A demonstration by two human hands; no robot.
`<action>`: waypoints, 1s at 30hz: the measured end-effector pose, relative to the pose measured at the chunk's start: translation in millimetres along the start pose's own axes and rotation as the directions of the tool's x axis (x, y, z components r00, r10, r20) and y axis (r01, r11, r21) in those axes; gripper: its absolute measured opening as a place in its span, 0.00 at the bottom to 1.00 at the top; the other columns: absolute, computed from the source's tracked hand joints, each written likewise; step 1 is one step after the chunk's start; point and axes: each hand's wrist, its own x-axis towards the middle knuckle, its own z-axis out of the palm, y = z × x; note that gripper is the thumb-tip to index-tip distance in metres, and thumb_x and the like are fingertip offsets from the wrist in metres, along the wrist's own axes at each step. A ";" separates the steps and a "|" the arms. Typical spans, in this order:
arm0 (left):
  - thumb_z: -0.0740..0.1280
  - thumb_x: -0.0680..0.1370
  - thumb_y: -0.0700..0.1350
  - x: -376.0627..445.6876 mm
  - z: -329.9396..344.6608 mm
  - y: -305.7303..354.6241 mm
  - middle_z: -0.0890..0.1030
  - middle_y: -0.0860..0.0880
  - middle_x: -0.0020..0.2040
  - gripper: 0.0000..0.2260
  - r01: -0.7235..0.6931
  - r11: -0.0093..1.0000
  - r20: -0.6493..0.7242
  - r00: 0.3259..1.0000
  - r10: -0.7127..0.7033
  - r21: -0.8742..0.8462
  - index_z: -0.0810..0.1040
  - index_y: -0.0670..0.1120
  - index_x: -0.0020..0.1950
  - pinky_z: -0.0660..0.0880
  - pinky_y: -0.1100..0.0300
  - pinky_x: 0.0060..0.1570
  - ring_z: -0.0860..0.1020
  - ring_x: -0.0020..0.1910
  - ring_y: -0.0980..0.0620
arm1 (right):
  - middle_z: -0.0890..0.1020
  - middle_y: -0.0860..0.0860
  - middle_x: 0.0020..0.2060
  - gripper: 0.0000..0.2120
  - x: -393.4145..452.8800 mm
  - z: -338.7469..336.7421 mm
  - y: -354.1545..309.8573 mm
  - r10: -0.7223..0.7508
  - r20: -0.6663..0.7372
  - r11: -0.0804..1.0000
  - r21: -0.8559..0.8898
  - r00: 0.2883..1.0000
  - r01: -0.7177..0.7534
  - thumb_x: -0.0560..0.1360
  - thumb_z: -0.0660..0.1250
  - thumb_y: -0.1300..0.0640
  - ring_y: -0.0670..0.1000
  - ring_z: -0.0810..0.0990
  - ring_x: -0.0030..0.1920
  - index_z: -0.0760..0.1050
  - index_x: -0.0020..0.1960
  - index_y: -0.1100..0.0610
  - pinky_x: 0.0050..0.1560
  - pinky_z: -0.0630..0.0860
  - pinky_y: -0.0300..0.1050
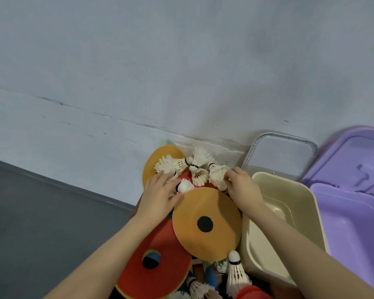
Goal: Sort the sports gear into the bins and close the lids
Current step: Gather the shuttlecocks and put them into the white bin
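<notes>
A pile of sports gear lies by the wall. On top is an orange disc cone (206,223) with a black hole; a red disc cone (153,264) lies below it and another orange one (158,162) behind. Several white shuttlecocks (198,167) cluster at the far end. My left hand (159,196) pinches one shuttlecock (184,186) by its cork. My right hand (241,186) grips another shuttlecock (217,176) by its feathers. More shuttlecocks (235,272) lie near the bottom. To the right stands a beige bin (289,212), open and holding nothing, and a purple bin (354,229).
A clear lid (283,154) leans on the wall behind the beige bin. A purple lid (358,160) leans behind the purple bin. Grey floor (41,212) spreads to the left. A blue object (211,277) shows under the cones.
</notes>
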 end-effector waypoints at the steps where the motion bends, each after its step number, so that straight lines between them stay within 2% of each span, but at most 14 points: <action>1: 0.58 0.73 0.59 0.6 -2.3 4.6 0.78 0.46 0.59 0.23 -0.008 1.000 -0.016 1.000 0.008 -0.005 0.80 0.48 0.58 0.68 0.43 0.58 0.72 0.63 0.38 | 0.75 0.52 0.47 0.07 -5.0 -6.2 -0.3 -0.012 -0.027 1.000 0.011 1.000 0.012 0.78 0.58 0.61 0.54 0.73 0.49 0.75 0.50 0.59 0.40 0.70 0.46; 5: 0.58 0.73 0.61 -0.7 -11.5 30.2 0.77 0.47 0.61 0.24 -0.017 0.997 -0.080 0.997 0.011 -0.070 0.79 0.48 0.60 0.66 0.45 0.61 0.70 0.65 0.41 | 0.75 0.52 0.45 0.04 -28.1 -32.3 4.4 -0.031 -0.156 0.994 0.097 0.987 0.047 0.77 0.60 0.63 0.54 0.74 0.45 0.74 0.47 0.60 0.36 0.71 0.48; 10: 0.61 0.73 0.58 -8.1 -21.1 82.0 0.78 0.46 0.58 0.20 -0.125 0.987 -0.204 0.974 0.101 -0.104 0.80 0.48 0.57 0.68 0.45 0.59 0.73 0.61 0.41 | 0.76 0.53 0.41 0.04 -67.6 -67.4 25.8 -0.068 -0.336 0.968 0.205 0.940 0.143 0.73 0.65 0.67 0.54 0.74 0.41 0.74 0.45 0.60 0.38 0.65 0.42; 12: 0.61 0.73 0.58 -9.4 -21.7 107.8 0.78 0.46 0.57 0.20 -0.160 0.983 -0.229 0.964 0.137 -0.088 0.80 0.47 0.56 0.69 0.45 0.57 0.74 0.61 0.41 | 0.76 0.52 0.39 0.05 -86.7 -81.5 39.4 -0.082 -0.396 0.964 0.202 0.915 0.174 0.72 0.64 0.67 0.51 0.72 0.41 0.73 0.44 0.59 0.38 0.61 0.38; 14: 0.61 0.73 0.58 -10.4 -19.7 136.3 0.79 0.47 0.56 0.20 -0.198 0.978 -0.245 0.953 0.178 -0.059 0.80 0.47 0.55 0.69 0.46 0.56 0.74 0.60 0.42 | 0.75 0.51 0.39 0.04 -106.4 -93.4 57.2 -0.093 -0.429 0.960 0.200 0.898 0.195 0.71 0.63 0.66 0.49 0.70 0.41 0.72 0.43 0.58 0.39 0.60 0.37; 16: 0.61 0.73 0.57 -11.8 -15.1 167.9 0.79 0.47 0.56 0.19 -0.227 0.973 -0.262 0.943 0.207 -0.049 0.80 0.47 0.55 0.70 0.47 0.56 0.74 0.59 0.43 | 0.75 0.51 0.40 0.03 -126.8 -104.0 80.0 -0.086 -0.445 0.957 0.211 0.892 0.197 0.72 0.61 0.64 0.50 0.71 0.42 0.72 0.44 0.58 0.39 0.65 0.40; 19: 0.61 0.73 0.57 -16.3 -0.1 220.6 0.78 0.47 0.56 0.19 -0.264 0.963 -0.278 0.930 0.239 -0.052 0.80 0.47 0.55 0.69 0.49 0.56 0.73 0.59 0.46 | 0.76 0.52 0.41 0.05 -161.2 -121.5 121.7 -0.077 -0.489 0.957 0.208 0.869 0.202 0.74 0.58 0.60 0.51 0.71 0.42 0.72 0.45 0.58 0.38 0.66 0.41; 23: 0.64 0.73 0.54 -21.0 28.6 294.7 0.78 0.47 0.53 0.15 -0.378 0.925 -0.332 0.878 0.346 -0.037 0.79 0.46 0.53 0.68 0.55 0.56 0.73 0.55 0.47 | 0.76 0.52 0.41 0.08 -207.8 -146.6 183.2 -0.045 -0.531 0.967 0.191 0.846 0.171 0.76 0.56 0.58 0.53 0.73 0.42 0.73 0.45 0.58 0.39 0.69 0.45; 28: 0.65 0.72 0.52 -20.2 76.5 395.7 0.79 0.47 0.53 0.15 -0.435 0.895 -0.330 0.863 0.383 -0.097 0.80 0.45 0.53 0.68 0.55 0.56 0.76 0.55 0.44 | 0.75 0.53 0.46 0.07 -259.9 -176.0 267.2 -0.011 -0.585 0.969 0.194 0.811 0.153 0.76 0.57 0.59 0.54 0.73 0.45 0.72 0.48 0.59 0.47 0.68 0.40; 30: 0.65 0.73 0.52 -18.4 96.0 433.7 0.78 0.47 0.54 0.15 -0.463 0.876 -0.312 0.859 0.407 -0.132 0.79 0.45 0.53 0.70 0.51 0.55 0.75 0.56 0.44 | 0.76 0.56 0.46 0.08 -276.1 -187.1 299.0 0.026 -0.619 0.976 0.186 0.785 0.114 0.75 0.57 0.60 0.53 0.73 0.46 0.73 0.48 0.60 0.49 0.66 0.37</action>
